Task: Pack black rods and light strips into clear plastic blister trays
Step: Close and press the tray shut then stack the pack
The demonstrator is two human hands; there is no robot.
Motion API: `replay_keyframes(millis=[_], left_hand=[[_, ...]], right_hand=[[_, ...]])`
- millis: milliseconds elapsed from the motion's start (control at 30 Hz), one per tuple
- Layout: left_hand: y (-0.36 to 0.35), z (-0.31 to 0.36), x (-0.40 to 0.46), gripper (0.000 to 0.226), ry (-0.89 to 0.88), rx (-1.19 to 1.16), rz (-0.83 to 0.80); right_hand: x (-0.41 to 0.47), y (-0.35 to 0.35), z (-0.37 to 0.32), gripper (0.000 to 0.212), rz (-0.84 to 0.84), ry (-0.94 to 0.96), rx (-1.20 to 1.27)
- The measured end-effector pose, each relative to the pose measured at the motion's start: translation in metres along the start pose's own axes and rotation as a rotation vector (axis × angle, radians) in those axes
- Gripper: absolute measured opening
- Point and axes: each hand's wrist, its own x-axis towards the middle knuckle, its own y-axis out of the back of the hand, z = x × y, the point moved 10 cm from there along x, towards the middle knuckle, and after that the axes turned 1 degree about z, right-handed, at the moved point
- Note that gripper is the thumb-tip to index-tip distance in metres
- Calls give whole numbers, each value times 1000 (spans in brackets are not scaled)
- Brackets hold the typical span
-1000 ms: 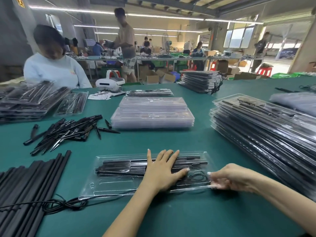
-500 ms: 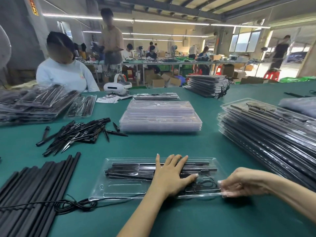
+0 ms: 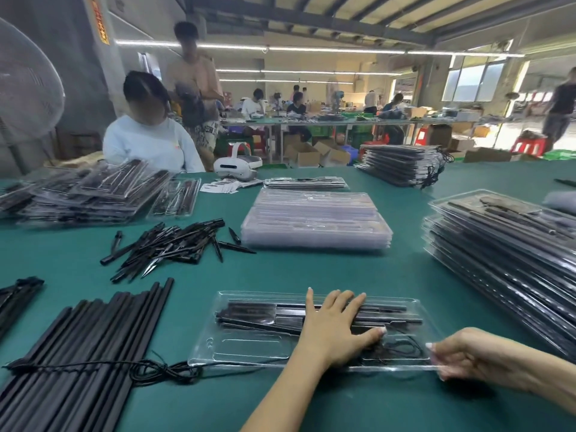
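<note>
A clear blister tray [image 3: 249,347] lies on the green table in front of me, holding black rods and strips [image 3: 258,316] and a coiled black cable [image 3: 402,347] at its right end. My left hand [image 3: 333,328] lies flat on the tray's middle, fingers straight and spread over the rods. At the tray's near right corner, my right hand [image 3: 467,357] pinches the plastic edge. A bundle of long black rods [image 3: 81,353] sits to the left, with a black cord [image 3: 149,369] across it.
A pile of black pointed stakes [image 3: 174,241] lies left of centre. A stack of empty clear trays [image 3: 314,219] stands behind the tray. Packed trays are stacked at right [image 3: 505,257], far left [image 3: 90,194] and far back [image 3: 402,163]. A person in white [image 3: 149,145] sits opposite.
The view has shifted, so everything sits further right and lower in frame. Both hands keep their places on the tray, the left flat, the right at the corner.
</note>
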Motion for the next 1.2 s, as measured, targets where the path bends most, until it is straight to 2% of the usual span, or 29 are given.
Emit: replay_keyframes(millis=[267, 500, 667, 867, 1000, 1200], left_hand=[[-1, 0, 2, 74, -2, 3, -2], [-2, -1, 2, 74, 1, 13, 12], [0, 1, 1, 73, -1, 5, 19], [0, 1, 0, 74, -7, 5, 23], [-1, 1, 1, 74, -10, 13, 39], [1, 1, 1, 74, -13, 14, 38]], right_hand=[[-3, 4, -2, 12, 90, 108, 42], [-4, 3, 1, 8, 76, 61, 63], [-8, 4, 1, 27, 62, 51, 56], [-13, -2, -3, 22, 42, 41, -10], [-14, -4, -5, 35, 72, 110, -113], [-10, 4, -6, 27, 172, 245, -47]])
